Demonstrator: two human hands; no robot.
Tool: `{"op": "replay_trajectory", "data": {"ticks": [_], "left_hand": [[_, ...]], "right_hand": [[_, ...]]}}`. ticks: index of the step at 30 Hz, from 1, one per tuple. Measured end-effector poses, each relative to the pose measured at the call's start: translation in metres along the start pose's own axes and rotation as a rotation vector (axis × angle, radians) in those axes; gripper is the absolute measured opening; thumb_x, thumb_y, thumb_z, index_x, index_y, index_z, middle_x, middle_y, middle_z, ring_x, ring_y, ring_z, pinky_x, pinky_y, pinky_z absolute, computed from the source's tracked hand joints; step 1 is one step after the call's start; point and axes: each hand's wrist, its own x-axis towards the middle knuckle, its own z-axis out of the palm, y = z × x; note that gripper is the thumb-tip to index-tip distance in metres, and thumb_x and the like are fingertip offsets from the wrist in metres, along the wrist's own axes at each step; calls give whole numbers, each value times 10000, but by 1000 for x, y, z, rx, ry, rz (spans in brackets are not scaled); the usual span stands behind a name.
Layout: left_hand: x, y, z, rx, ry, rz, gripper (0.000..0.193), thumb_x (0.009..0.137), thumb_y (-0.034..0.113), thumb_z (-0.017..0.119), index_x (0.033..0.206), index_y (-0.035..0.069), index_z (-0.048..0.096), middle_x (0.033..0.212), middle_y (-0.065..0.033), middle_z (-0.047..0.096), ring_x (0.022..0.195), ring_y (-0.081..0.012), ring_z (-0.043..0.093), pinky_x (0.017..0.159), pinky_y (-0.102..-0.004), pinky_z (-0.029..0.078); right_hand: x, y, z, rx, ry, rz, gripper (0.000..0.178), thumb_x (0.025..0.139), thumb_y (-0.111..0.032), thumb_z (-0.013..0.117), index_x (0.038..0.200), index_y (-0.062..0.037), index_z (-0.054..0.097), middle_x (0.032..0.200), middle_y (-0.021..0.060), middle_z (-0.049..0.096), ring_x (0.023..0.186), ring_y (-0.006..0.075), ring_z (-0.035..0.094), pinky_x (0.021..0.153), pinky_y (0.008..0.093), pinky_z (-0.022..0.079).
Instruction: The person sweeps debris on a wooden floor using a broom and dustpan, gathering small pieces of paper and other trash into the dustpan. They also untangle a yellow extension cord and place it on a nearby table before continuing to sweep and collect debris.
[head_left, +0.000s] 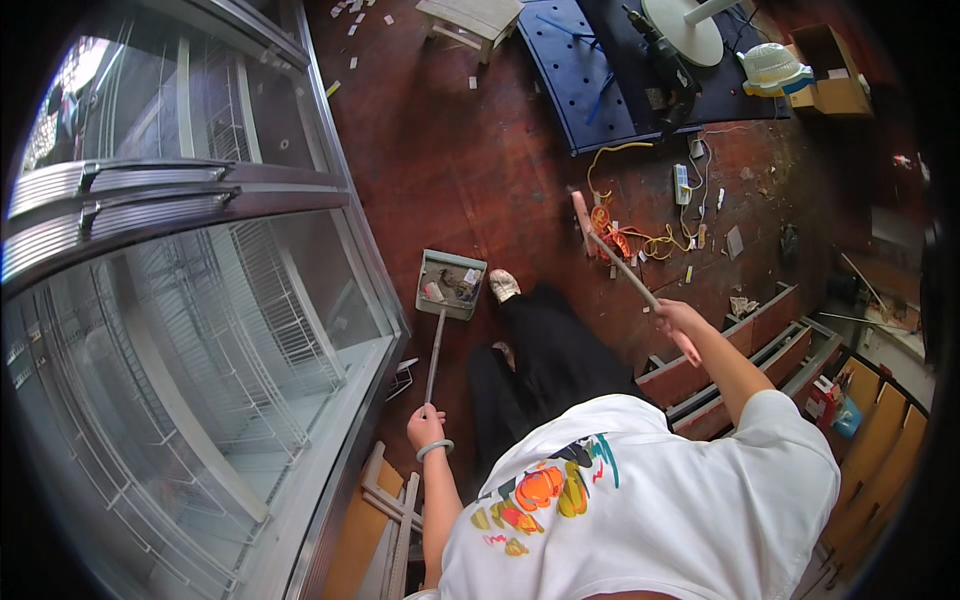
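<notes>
My left hand (427, 426) is wrapped round the upper end of the handle of a long-handled dustpan (426, 275). Its pale green pan rests on the red-brown floor, with dirt, dust and scraps of paper inside. Out to the right, my right hand (681, 325) grips the stick of a broom (627, 273). The broom's pinkish head (582, 222) is at the floor, beside an orange-red object (610, 233) and a yellow cord (655, 243). Between the pan and the broom head there is a stretch of floor.
A glass-doored display fridge (200, 330) with wire shelves fills the left. Ahead stand a wooden stool (470, 22) and a dark blue perforated platform (580, 85) bearing a drill. A power strip (682, 184), cables and litter lie at right, near a bench (740, 365) and cardboard box (832, 70).
</notes>
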Motion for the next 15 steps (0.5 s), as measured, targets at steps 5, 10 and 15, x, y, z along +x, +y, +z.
{"op": "replay_trajectory", "data": {"ticks": [5, 10, 15], "left_hand": [[24, 33, 2, 91, 29, 48, 316, 821, 264, 500, 871, -28, 611, 650, -101, 637, 554, -156, 603, 579, -304, 475], [43, 57, 4, 185, 30, 56, 325, 817, 277, 495, 889, -18, 612, 662, -100, 639, 561, -169, 604, 575, -311, 475], [44, 73, 8, 197, 36, 43, 318, 814, 263, 491, 909, -19, 604, 667, -102, 637, 572, -171, 606, 571, -311, 476]], "right_hand": [[-30, -56, 21, -264, -31, -228, 342, 824, -139, 476, 1160, -89, 511, 608, 12, 480, 449, 99, 440, 407, 231, 350], [88, -150, 76, -750, 185, -854, 378, 803, -167, 498, 1173, -87, 493, 886, 201, 594, 822, 312, 591, 691, 342, 446], [168, -289, 140, -1095, 483, -841, 329, 836, -167, 411, 1150, -142, 504, 894, 190, 600, 826, 366, 573, 687, 449, 457]]}}
